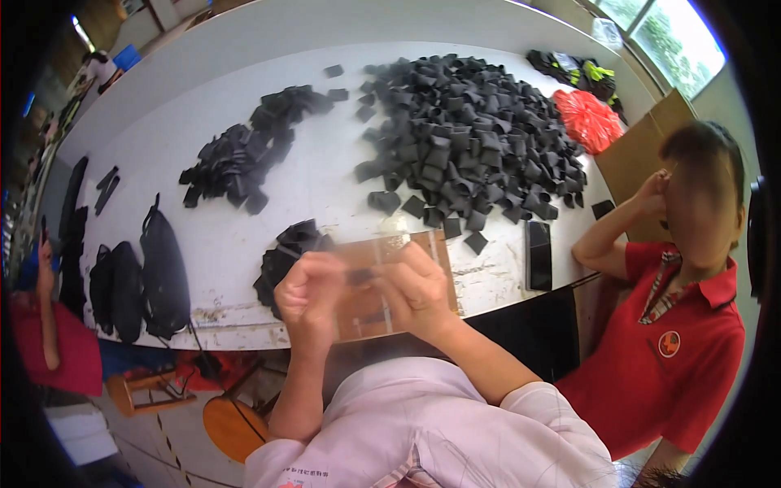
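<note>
My left hand (307,286) and my right hand (416,291) are raised over a brown board (350,320) at the table's near edge. Both have their fingers pinched, and the left one is smeared by motion. Between them a small black fabric piece (361,277) shows as a dark blur, held at its two sides. Just left of my left hand lies a stack of black fabric pieces (281,262), partly hidden by that hand. Beyond the board, a large heap of folded black fabric pieces (480,134) covers the right half of the white table (321,183).
A smaller black heap (244,154) lies further left. Dark pouches (165,268) line the left end. A phone (538,256), a red plastic bag (587,120) and cardboard (647,138) are on the right. A person in red (683,325) leans there. A wooden stool (232,427) stands below left.
</note>
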Available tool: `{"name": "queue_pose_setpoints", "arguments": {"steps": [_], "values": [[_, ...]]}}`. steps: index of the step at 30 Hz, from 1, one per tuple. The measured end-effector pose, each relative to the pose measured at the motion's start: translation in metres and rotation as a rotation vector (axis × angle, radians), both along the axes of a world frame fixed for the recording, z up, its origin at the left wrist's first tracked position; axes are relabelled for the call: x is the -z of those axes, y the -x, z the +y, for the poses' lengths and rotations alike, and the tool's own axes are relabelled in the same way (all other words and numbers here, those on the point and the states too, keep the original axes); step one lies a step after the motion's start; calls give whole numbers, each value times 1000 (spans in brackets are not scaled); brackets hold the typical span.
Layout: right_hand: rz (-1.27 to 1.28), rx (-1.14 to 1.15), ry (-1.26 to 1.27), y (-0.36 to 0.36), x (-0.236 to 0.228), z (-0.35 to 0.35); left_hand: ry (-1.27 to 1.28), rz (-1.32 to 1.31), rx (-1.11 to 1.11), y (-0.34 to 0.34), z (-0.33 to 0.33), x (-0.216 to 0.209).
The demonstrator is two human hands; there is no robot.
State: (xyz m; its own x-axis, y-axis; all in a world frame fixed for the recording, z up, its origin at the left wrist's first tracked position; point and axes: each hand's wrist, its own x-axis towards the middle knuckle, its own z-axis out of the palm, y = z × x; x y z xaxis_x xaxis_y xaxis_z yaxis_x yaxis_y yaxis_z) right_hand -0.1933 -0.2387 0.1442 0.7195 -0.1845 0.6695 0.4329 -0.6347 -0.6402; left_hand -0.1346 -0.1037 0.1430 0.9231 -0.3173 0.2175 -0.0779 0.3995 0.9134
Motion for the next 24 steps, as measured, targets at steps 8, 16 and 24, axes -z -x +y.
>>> {"name": "queue_pose_setpoints", "arguments": {"steps": [8, 16, 24], "values": [[108, 20, 49, 0, -13, 2, -381, -335, 136, -11, 6, -17], [21, 28, 74, -8, -6, 5, -390, -451, 5, -10, 3, -11], [242, 33, -750, -40, -35, -59, -720, -258, -375, -30, 9, 66]]}}
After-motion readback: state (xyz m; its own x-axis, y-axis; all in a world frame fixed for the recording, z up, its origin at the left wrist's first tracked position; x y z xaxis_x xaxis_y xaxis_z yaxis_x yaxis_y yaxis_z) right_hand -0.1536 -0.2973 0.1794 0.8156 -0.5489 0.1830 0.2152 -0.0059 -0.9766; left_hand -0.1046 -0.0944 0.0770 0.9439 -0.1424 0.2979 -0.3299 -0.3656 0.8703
